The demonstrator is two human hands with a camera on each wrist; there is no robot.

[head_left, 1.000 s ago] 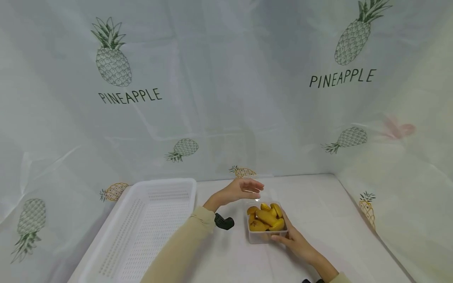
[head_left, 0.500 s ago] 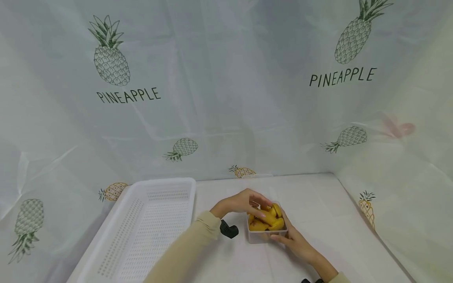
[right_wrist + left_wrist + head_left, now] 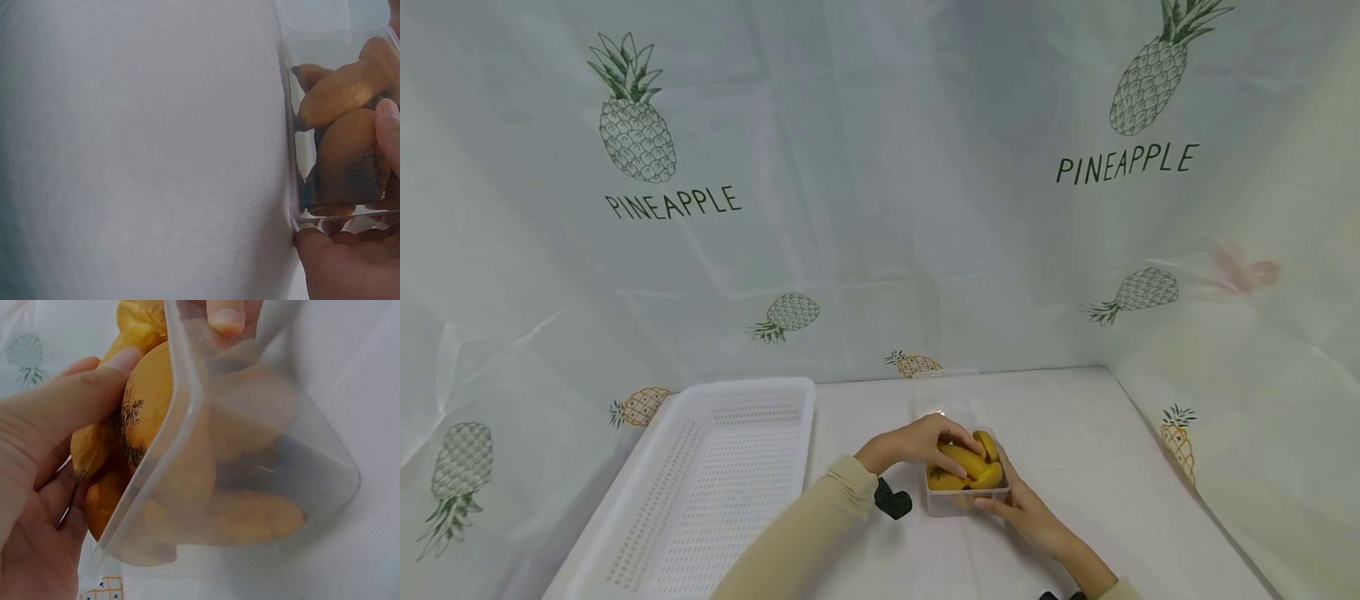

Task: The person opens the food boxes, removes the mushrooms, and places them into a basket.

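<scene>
A clear plastic box (image 3: 951,503) full of stubby yellow bananas (image 3: 967,460) stands on the white table. My left hand (image 3: 920,442) reaches into it from the left, the thumb and fingers gripping a banana. In the left wrist view, the thumb lies against a banana (image 3: 147,415) with dark specks, and the other fingers are partly hidden behind the fruit. My right hand (image 3: 1028,518) holds the box at its right side, the thumb on the near wall. The right wrist view shows that hand (image 3: 356,262) against the box wall, with the bananas behind the clear plastic.
A white perforated basket (image 3: 741,492) lies to the left of the box. The box's clear lid (image 3: 936,392) appears to stand open at its back. A pineapple-print sheet (image 3: 880,208) rises behind the table. A black wrist camera (image 3: 892,500) hangs below the left cuff.
My left hand came down from above the box's back left, moving right and into the bananas, and its fingers closed round one. My right hand and the box stayed in place.
</scene>
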